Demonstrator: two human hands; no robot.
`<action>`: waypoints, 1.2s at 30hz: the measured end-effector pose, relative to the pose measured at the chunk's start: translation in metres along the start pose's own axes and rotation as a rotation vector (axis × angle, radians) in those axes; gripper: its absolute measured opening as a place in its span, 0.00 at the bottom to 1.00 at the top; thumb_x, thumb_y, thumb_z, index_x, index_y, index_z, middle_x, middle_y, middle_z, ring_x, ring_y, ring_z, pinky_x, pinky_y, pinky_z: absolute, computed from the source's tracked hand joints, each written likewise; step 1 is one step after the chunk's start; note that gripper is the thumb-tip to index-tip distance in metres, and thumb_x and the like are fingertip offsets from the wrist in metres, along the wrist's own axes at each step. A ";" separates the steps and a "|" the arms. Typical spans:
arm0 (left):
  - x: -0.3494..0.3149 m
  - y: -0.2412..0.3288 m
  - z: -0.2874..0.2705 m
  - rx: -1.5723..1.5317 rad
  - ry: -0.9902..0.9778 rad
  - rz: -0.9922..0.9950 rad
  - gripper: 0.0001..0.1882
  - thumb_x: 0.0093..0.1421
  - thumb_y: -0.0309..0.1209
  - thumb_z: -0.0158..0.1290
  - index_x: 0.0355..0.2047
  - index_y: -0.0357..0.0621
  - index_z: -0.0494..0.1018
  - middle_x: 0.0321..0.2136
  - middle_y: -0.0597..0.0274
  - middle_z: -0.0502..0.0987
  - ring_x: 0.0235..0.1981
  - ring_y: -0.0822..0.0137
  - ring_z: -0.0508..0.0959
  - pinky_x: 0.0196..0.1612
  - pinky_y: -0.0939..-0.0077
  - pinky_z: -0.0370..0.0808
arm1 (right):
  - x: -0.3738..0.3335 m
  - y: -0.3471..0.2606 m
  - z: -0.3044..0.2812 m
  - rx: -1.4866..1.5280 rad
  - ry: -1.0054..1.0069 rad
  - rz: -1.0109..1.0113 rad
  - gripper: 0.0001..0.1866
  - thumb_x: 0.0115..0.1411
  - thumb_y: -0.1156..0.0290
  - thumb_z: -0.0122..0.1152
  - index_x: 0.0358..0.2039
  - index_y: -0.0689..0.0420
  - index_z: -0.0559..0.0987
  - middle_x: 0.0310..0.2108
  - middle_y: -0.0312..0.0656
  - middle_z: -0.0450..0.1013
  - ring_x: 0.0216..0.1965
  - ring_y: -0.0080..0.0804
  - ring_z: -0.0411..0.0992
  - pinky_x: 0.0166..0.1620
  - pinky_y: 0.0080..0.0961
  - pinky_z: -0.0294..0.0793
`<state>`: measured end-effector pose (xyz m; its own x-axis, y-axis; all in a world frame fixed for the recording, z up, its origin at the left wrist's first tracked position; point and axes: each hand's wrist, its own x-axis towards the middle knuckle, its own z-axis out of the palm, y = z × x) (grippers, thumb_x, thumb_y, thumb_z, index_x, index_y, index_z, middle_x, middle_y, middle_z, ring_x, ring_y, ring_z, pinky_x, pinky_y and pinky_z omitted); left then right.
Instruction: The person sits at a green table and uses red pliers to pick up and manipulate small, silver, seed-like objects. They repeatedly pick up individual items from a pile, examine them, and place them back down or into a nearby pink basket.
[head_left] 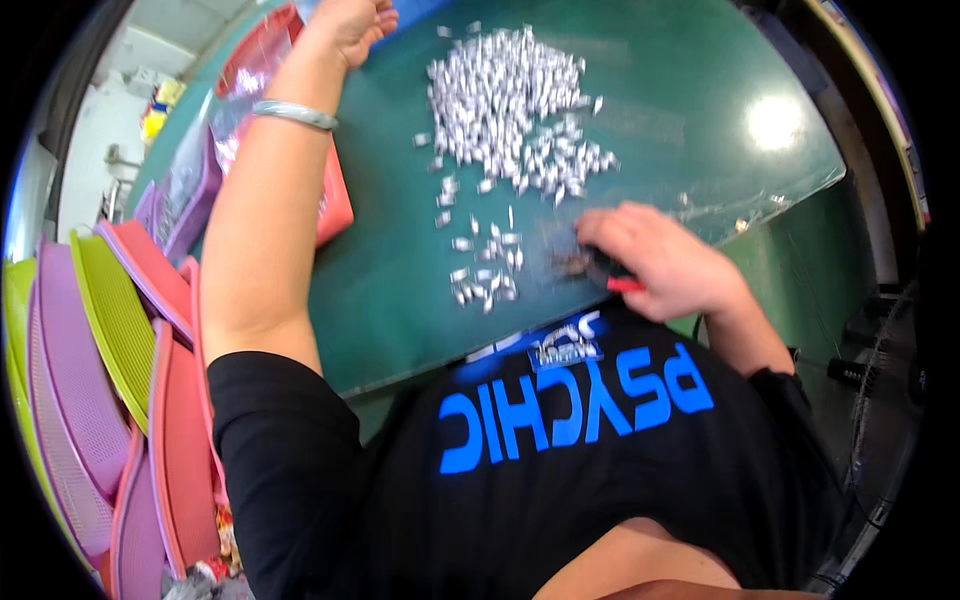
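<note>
My left hand (pixel 355 28) reaches far out to the table's upper left with curled fingers; whether anything is in them is hidden. A pale bangle (pixel 295 113) circles that forearm. Near the front edge, my right hand (pixel 660 258) is closed around a dark tool with a red part (pixel 625 285); motion blurs its front end, and its kind is unclear. A large heap of small silvery-white pieces (pixel 490 95) lies at the far middle of the green table (pixel 690 100). A smaller scatter of these pieces (pixel 487 265) lies left of my right hand.
A red basket (pixel 262 45) and a coral bin (pixel 335 195) sit on the left beyond and beside my left forearm, with clear plastic bags near them. Stacked purple, green and pink baskets (pixel 110 330) stand at the left. A blue item (pixel 415 14) lies at the far edge.
</note>
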<state>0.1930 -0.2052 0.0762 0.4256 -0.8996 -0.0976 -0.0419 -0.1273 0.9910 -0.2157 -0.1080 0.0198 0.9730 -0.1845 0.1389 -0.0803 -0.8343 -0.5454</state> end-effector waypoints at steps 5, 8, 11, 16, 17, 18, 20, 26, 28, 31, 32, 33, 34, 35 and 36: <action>-0.150 -0.018 0.021 0.436 -0.197 0.154 0.14 0.63 0.29 0.51 0.48 0.38 0.74 0.42 0.62 0.77 0.41 0.70 0.75 0.48 0.76 0.71 | -0.001 -0.001 0.004 -0.015 -0.001 0.036 0.29 0.39 0.82 0.56 0.47 0.63 0.68 0.51 0.51 0.68 0.52 0.52 0.66 0.53 0.39 0.66; -0.218 -0.054 0.019 0.557 -0.226 0.239 0.10 0.61 0.26 0.52 0.42 0.40 0.78 0.36 0.64 0.78 0.35 0.71 0.76 0.41 0.77 0.72 | 0.000 -0.003 0.004 -0.030 -0.003 0.038 0.29 0.39 0.83 0.56 0.48 0.64 0.68 0.52 0.50 0.68 0.52 0.52 0.66 0.54 0.39 0.66; -0.256 -0.078 0.019 0.676 -0.281 0.422 0.07 0.57 0.24 0.54 0.37 0.39 0.78 0.30 0.58 0.77 0.31 0.67 0.77 0.36 0.75 0.73 | 0.001 -0.002 0.008 -0.105 0.058 -0.028 0.31 0.39 0.81 0.57 0.49 0.63 0.67 0.48 0.48 0.69 0.47 0.51 0.67 0.51 0.38 0.67; -0.291 -0.087 0.033 0.787 -0.242 0.522 0.09 0.53 0.21 0.57 0.36 0.38 0.78 0.32 0.58 0.74 0.35 0.61 0.75 0.39 0.72 0.71 | 0.003 -0.009 0.012 -0.122 0.032 -0.005 0.29 0.41 0.81 0.58 0.49 0.62 0.68 0.49 0.49 0.68 0.48 0.50 0.66 0.52 0.39 0.67; -0.292 -0.090 0.033 0.801 -0.237 0.506 0.09 0.53 0.21 0.57 0.36 0.38 0.78 0.32 0.58 0.74 0.35 0.61 0.75 0.39 0.72 0.71 | 0.004 -0.012 0.012 -0.129 0.028 -0.001 0.29 0.42 0.80 0.58 0.50 0.62 0.68 0.49 0.49 0.68 0.48 0.50 0.66 0.52 0.39 0.67; -0.293 -0.093 0.034 0.815 -0.232 0.489 0.09 0.53 0.21 0.57 0.36 0.38 0.78 0.32 0.58 0.74 0.35 0.61 0.75 0.39 0.71 0.71 | 0.005 -0.015 0.013 -0.135 0.024 0.003 0.29 0.43 0.80 0.58 0.50 0.62 0.68 0.49 0.49 0.68 0.48 0.50 0.66 0.52 0.39 0.67; -0.294 -0.097 0.036 0.814 -0.219 0.480 0.09 0.52 0.22 0.58 0.36 0.37 0.78 0.31 0.57 0.74 0.35 0.60 0.74 0.39 0.70 0.71 | 0.007 -0.018 0.015 -0.154 0.027 0.011 0.28 0.43 0.80 0.59 0.50 0.62 0.69 0.49 0.49 0.68 0.49 0.50 0.66 0.52 0.39 0.67; -0.290 -0.103 0.045 0.866 -0.158 0.510 0.05 0.52 0.24 0.57 0.31 0.38 0.78 0.28 0.57 0.73 0.33 0.58 0.74 0.37 0.67 0.71 | 0.010 -0.024 0.019 -0.189 0.038 0.027 0.28 0.43 0.80 0.61 0.49 0.64 0.72 0.48 0.48 0.69 0.49 0.47 0.66 0.52 0.36 0.68; -0.289 -0.104 0.046 0.902 -0.127 0.491 0.04 0.53 0.24 0.57 0.29 0.38 0.77 0.27 0.57 0.73 0.33 0.58 0.74 0.38 0.67 0.71 | 0.010 -0.026 0.019 -0.198 0.042 0.036 0.28 0.42 0.80 0.61 0.49 0.65 0.73 0.47 0.48 0.69 0.49 0.46 0.66 0.52 0.34 0.68; -0.290 -0.102 0.047 0.947 -0.080 0.476 0.03 0.53 0.25 0.57 0.27 0.38 0.76 0.27 0.56 0.73 0.34 0.57 0.74 0.39 0.67 0.70 | 0.009 -0.029 0.020 -0.207 0.033 0.061 0.28 0.43 0.80 0.62 0.49 0.64 0.73 0.45 0.47 0.68 0.49 0.45 0.65 0.52 0.34 0.69; -0.290 -0.101 0.046 0.950 -0.066 0.479 0.03 0.52 0.24 0.56 0.28 0.39 0.77 0.28 0.56 0.73 0.35 0.57 0.74 0.40 0.67 0.70 | 0.010 -0.029 0.019 -0.216 0.018 0.072 0.28 0.43 0.80 0.63 0.49 0.62 0.72 0.45 0.46 0.68 0.49 0.45 0.65 0.51 0.34 0.69; -0.291 -0.100 0.046 0.953 -0.053 0.482 0.03 0.52 0.23 0.56 0.29 0.39 0.77 0.28 0.56 0.73 0.35 0.57 0.74 0.40 0.67 0.70 | 0.010 -0.030 0.019 -0.226 0.004 0.083 0.28 0.44 0.79 0.64 0.49 0.61 0.72 0.46 0.46 0.68 0.49 0.45 0.65 0.50 0.35 0.70; -0.292 -0.099 0.047 0.933 -0.077 0.532 0.04 0.52 0.22 0.55 0.29 0.40 0.78 0.29 0.56 0.73 0.36 0.57 0.74 0.41 0.67 0.70 | 0.010 -0.030 0.020 -0.228 0.006 0.077 0.28 0.44 0.79 0.64 0.50 0.61 0.72 0.46 0.46 0.68 0.49 0.45 0.65 0.50 0.35 0.70; -0.294 -0.097 0.047 0.912 -0.102 0.582 0.06 0.51 0.21 0.55 0.30 0.40 0.78 0.30 0.57 0.73 0.36 0.56 0.73 0.42 0.67 0.70 | 0.011 -0.030 0.020 -0.230 0.009 0.071 0.28 0.44 0.79 0.64 0.50 0.61 0.72 0.45 0.46 0.68 0.49 0.45 0.65 0.51 0.34 0.70; -0.296 -0.096 0.047 0.890 -0.127 0.633 0.08 0.51 0.19 0.54 0.31 0.41 0.79 0.31 0.57 0.73 0.37 0.56 0.73 0.42 0.67 0.70 | 0.011 -0.030 0.020 -0.233 0.012 0.066 0.28 0.44 0.79 0.64 0.50 0.62 0.71 0.45 0.46 0.68 0.49 0.46 0.65 0.51 0.34 0.69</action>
<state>0.0281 0.0536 0.0053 0.0034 -0.9384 0.3454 -0.8784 0.1622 0.4495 -0.1985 -0.0742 0.0208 0.9615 -0.2472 0.1199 -0.1923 -0.9173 -0.3488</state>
